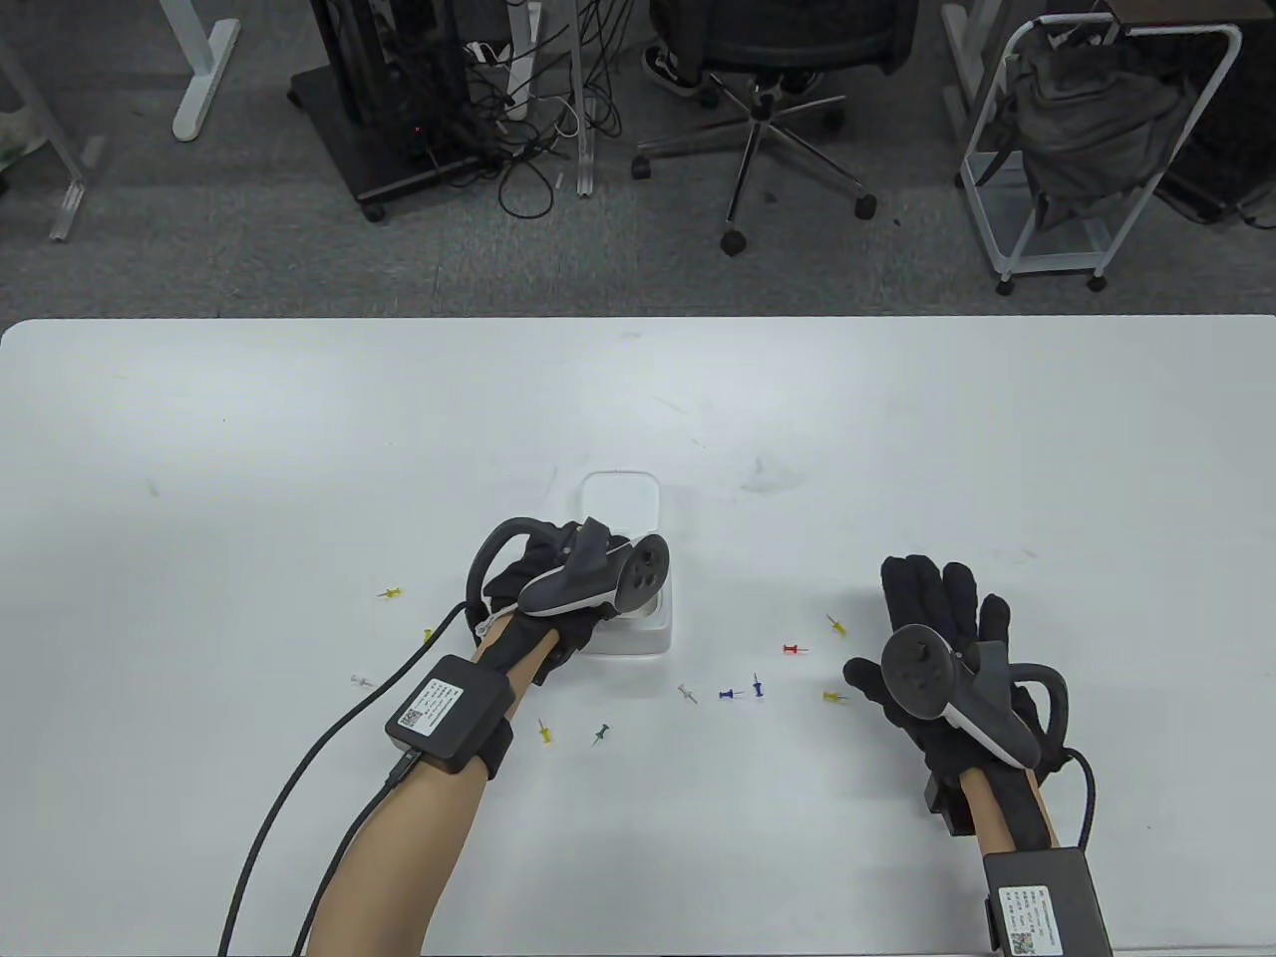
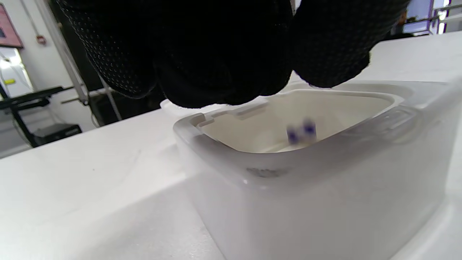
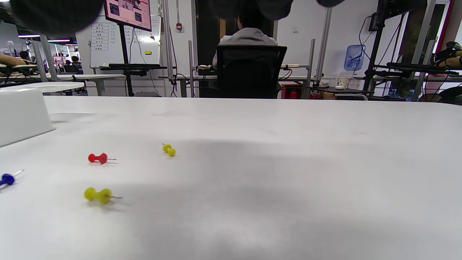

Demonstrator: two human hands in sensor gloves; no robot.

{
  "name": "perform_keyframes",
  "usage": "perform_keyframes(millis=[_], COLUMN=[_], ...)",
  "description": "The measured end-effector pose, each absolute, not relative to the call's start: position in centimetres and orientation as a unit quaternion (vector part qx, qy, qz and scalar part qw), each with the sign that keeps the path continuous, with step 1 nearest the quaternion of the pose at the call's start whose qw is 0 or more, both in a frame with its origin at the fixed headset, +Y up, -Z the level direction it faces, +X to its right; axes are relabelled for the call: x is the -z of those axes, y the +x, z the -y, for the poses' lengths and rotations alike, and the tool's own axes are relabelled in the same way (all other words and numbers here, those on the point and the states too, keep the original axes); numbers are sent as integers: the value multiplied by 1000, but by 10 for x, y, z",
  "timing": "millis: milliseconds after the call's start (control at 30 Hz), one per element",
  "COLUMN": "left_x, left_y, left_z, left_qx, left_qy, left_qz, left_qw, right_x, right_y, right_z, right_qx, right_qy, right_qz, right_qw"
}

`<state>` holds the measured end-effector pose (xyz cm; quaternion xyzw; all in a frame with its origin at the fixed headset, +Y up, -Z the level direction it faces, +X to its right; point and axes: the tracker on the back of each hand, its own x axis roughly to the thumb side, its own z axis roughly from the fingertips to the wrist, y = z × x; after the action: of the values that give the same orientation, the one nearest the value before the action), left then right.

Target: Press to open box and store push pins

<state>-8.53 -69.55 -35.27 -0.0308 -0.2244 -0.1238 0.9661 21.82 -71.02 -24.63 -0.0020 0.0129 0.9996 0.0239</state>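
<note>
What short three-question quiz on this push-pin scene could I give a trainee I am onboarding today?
1. True or false: the small white plastic box has its lid open.
2. Which gloved hand hangs over that box: A the left hand, B the right hand?
3. What colour is the blurred push pin inside the box?

Key: 1 true; 2 A; 3 blue. The right hand lies flat on the white table, beside a red push pin.
</note>
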Motion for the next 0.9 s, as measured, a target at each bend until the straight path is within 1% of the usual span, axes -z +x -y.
perform_keyframes(millis=[267,500,600,733,900], left_x=[363,372,376,379,379], left_y=[-115,-156,-179,-215,-253], left_z=[683,681,681,688,705], left_qx=[117,123,123,97,102], left_qy=[-15,-11,-15,-26,-51], left_qz=[194,148,124,82,42], left_qw=[974,981,985,992,993], right_x=[247,247,247,246,247], right_y=[218,218,218,216,216], right_z=[710,711,711,711,711], right_qx=[-1000,-1000,-1000,-1000,-1000], right_qy=[-4,-5,-5,0,-1], right_qz=[-15,-17,-18,-15,-17], right_qw=[26,22,21,18,21])
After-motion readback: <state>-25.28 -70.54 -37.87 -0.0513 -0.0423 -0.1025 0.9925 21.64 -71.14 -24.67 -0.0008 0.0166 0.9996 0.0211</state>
